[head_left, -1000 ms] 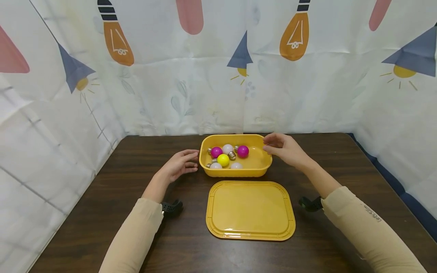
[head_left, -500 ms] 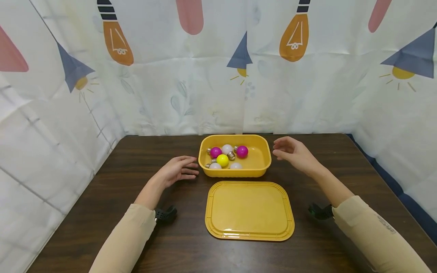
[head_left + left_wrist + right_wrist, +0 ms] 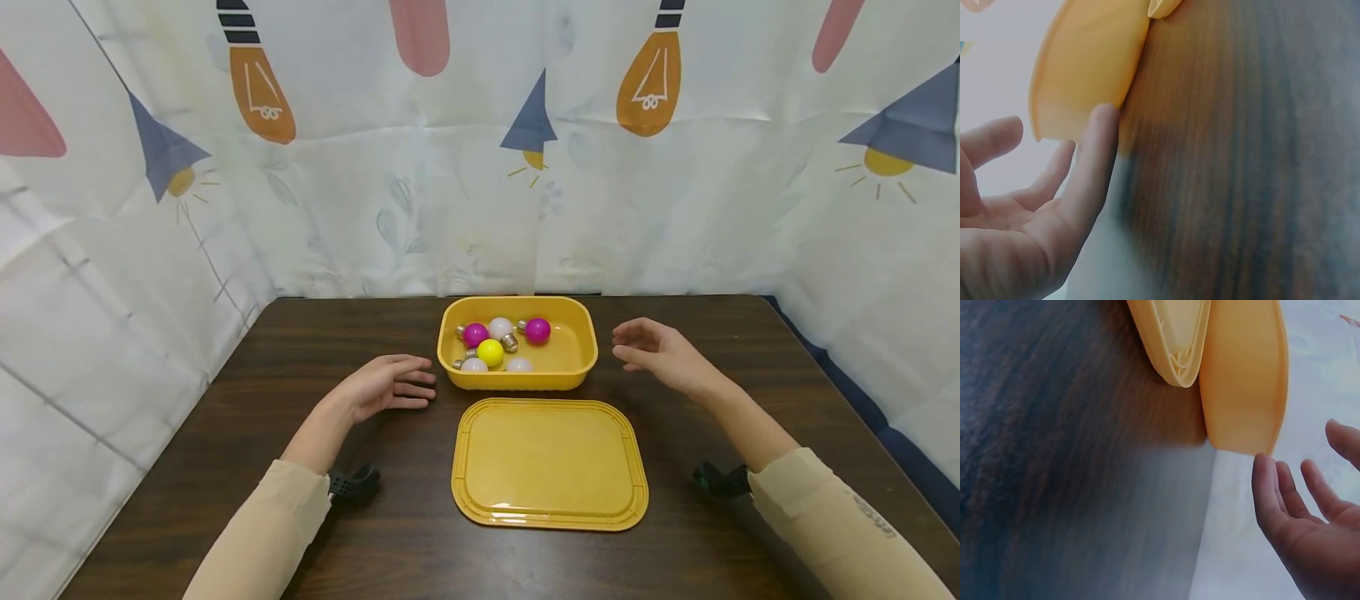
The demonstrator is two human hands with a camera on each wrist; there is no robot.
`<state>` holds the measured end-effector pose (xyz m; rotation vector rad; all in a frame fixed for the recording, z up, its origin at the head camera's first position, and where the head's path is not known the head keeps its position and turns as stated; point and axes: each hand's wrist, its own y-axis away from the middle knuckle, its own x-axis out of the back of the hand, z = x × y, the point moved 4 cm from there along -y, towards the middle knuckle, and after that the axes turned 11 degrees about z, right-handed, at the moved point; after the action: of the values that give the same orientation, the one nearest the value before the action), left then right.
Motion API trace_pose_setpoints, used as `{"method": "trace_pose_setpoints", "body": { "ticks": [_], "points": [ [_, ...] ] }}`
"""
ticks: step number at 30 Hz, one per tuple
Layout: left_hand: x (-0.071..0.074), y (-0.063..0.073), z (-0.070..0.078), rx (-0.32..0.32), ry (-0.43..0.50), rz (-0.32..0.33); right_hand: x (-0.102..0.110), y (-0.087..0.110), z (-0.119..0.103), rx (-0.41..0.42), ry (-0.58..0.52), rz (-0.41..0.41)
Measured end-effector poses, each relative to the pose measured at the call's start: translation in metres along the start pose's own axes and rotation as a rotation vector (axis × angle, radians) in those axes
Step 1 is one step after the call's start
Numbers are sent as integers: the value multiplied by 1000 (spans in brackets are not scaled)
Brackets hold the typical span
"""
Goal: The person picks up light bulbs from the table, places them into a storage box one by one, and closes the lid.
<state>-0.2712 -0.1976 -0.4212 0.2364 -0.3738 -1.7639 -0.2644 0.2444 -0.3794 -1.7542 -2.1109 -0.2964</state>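
Note:
A yellow plastic box (image 3: 517, 382) stands toward the table's far edge with several light bulbs inside. Two are magenta bulbs (image 3: 476, 335), one is a yellow bulb (image 3: 491, 352), and the others are white bulbs (image 3: 500, 327). Just left of the box my left hand (image 3: 378, 387) hovers with relaxed fingers, holding nothing. My right hand (image 3: 663, 356) is to the right of the box, a small gap away, loosely bent and holding nothing. Both wrist views show the outer box wall, the left hand (image 3: 1041, 212) and the right hand (image 3: 1310, 531) near its ends.
Nearer to me than the box lies a flat yellow lid or tray (image 3: 550, 462) with a raised rim. Both rest on a dark wooden table (image 3: 420, 550). A printed white curtain (image 3: 337, 208) hangs behind the table and along its sides.
Both hands have drawn away from the box, the right one outward and toward me, the left one slightly toward me. The right magenta bulb has shifted a little; box and lid have stayed put.

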Motion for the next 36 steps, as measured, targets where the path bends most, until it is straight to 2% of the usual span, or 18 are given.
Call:
{"method": "trace_pose_setpoints", "body": {
  "ticks": [7,14,18,28,36],
  "points": [
    [-2,8,-4,3,-19,-51,1,8,8,-24,4,-69],
    [-6,15,-8,11,-19,-81,3,17,17,-108,-31,-139],
    [-9,19,-9,14,-12,-104,4,22,23,-126,-54,-184],
    [-17,28,-11,1,13,-165,11,34,31,-168,-72,-226],
    [-24,40,-12,1,7,-192,14,44,35,-258,-94,-260]
  ]
}}
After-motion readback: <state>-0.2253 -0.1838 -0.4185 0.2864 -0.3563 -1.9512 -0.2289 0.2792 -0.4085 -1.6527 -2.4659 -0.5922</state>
